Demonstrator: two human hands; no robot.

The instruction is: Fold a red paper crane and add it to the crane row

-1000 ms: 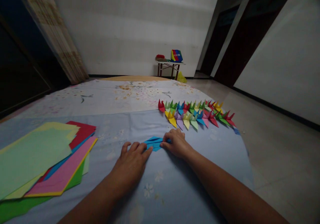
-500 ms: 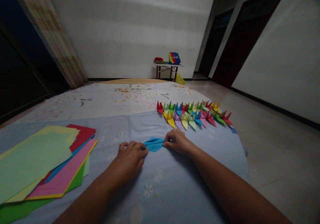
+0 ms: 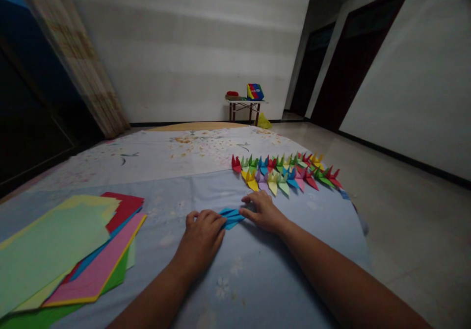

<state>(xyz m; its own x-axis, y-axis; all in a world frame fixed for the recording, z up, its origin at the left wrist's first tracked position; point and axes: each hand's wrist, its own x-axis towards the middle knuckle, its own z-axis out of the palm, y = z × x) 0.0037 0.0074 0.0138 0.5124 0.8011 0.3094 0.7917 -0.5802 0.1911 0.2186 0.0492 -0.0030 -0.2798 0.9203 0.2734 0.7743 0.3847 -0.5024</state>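
Observation:
A small piece of blue folded paper (image 3: 232, 219) lies on the cloth between my two hands, creased along its middle. My left hand (image 3: 204, 233) is closed on its left end, thumb on top; part of the paper is hidden under those fingers. At the right end is my right hand (image 3: 262, 212), thumb and forefinger parted, the thumb tip close against the paper's edge. Just beyond it stand rows of folded paper cranes (image 3: 283, 172) in red, yellow, green, blue, pink and purple.
Stacked coloured paper sheets (image 3: 55, 250) lie at the left of the table, pale green on top. A light blue floral tablecloth (image 3: 165, 280) covers the near part. Against the far wall, a small table (image 3: 246, 102) carries a colourful box (image 3: 255, 91).
My left hand has moved right, covering more of the blue paper. The fingers of my right hand have parted from their pinch on its right end. The view has tilted up slightly.

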